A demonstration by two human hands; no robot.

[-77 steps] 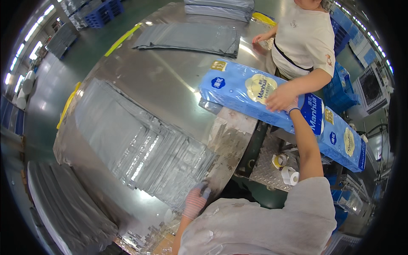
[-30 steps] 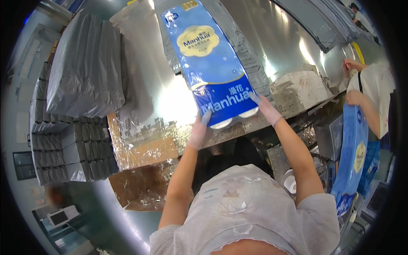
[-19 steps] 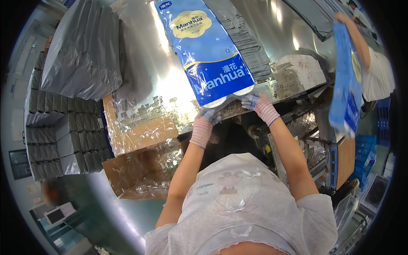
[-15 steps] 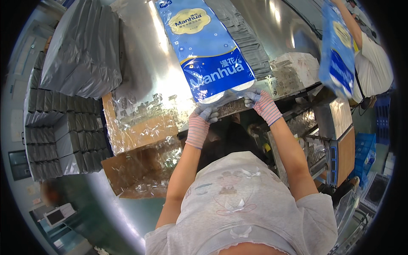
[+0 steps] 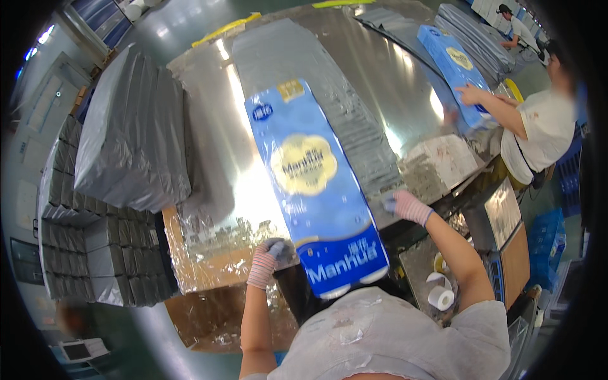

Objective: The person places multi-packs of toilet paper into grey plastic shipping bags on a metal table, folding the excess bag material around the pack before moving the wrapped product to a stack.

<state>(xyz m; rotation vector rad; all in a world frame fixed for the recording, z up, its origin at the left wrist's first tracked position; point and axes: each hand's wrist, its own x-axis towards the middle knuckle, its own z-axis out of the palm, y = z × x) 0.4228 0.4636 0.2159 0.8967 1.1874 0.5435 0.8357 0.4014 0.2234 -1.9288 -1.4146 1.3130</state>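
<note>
A long blue plastic-wrapped pack of toilet rolls (image 5: pixel 329 212) lies lengthwise toward me, its near end past the table edge and close to my shirt. Left of it, by the edge, is my left hand (image 5: pixel 271 249) in a striped glove with grey-blue fingertips; its slightly blurred fingers look parted, with nothing visible in them. On the other side my right hand (image 5: pixel 405 207), gloved alike, is apart from the pack, fingers stretched toward it and holding nothing. Under and beyond the pack lies a flat stack of grey plastic bags (image 5: pixel 269 54).
Filled grey bags (image 5: pixel 130 133) stand at the left of the metal table (image 5: pixel 212 120), with more stacked behind. An open carton (image 5: pixel 221 316) sits below the edge. Loose rolls (image 5: pixel 440 297) lie lower right. A co-worker (image 5: pixel 538 114) at right touches another blue pack (image 5: pixel 449 69).
The pack has slid toward me, over the table edge. My hands have left its near end and moved apart to its two sides. The co-worker's raised pack is now down on the table.
</note>
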